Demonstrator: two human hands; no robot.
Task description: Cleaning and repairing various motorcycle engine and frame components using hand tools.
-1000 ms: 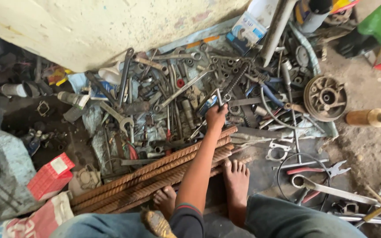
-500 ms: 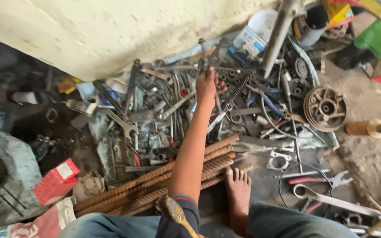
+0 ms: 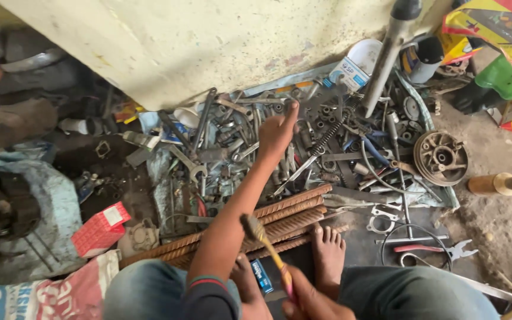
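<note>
My left hand [image 3: 277, 131] is stretched out over a heap of spanners, sockets and springs [image 3: 250, 148] lying against the pale wall. Its fingers are bunched together, with a small dark metal part [image 3: 292, 106] pinched at the fingertips. At the bottom edge of the view, my right hand [image 3: 310, 302] grips a toothbrush-like brush [image 3: 266, 246] with a yellow and pink handle. Its worn, dirty bristles point up over the ribbed steel rods [image 3: 280, 219]. My bare feet [image 3: 327, 249] rest just behind those rods.
A round brake hub [image 3: 441, 157] lies at the right on a cloth, with a brown bottle [image 3: 496, 184] beyond it. A grey fork tube [image 3: 386, 53] leans on the wall beside a white can [image 3: 351, 68]. A red box [image 3: 101, 228] sits at the left, pliers [image 3: 440, 249] at the right.
My right hand with the brush has come into view at the bottom. My left hand has moved from the middle of the tool heap out toward the wall.
</note>
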